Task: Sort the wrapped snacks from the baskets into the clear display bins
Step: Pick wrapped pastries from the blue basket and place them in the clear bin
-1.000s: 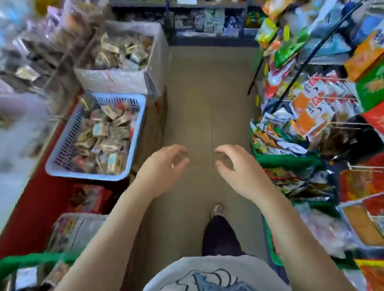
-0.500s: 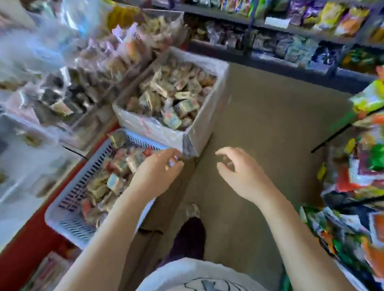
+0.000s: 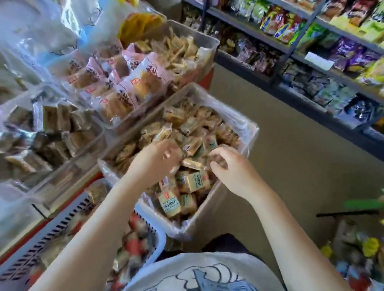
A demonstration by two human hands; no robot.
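Hands [image 3: 187, 162] over snack box [image 3: 249, 126]; motion blur hides grip.

Lined box [image 3: 249, 126] of wrapped snacks [image 3: 190, 182] sits centre; basket [image 3: 54, 229] at 8 o'clock, display bins [image 3: 207, 39] at 11, shelves [image 3: 317, 48] at 2.

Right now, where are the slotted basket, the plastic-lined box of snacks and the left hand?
slotted basket [image 3: 61, 228]: head view, its slotted wall.
plastic-lined box [image 3: 251, 126]: head view, its far right rim.
left hand [image 3: 155, 159]: head view, its back.

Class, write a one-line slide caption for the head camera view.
Both hands, left and right, reach into a plastic-lined box of wrapped snacks beside a slotted basket.
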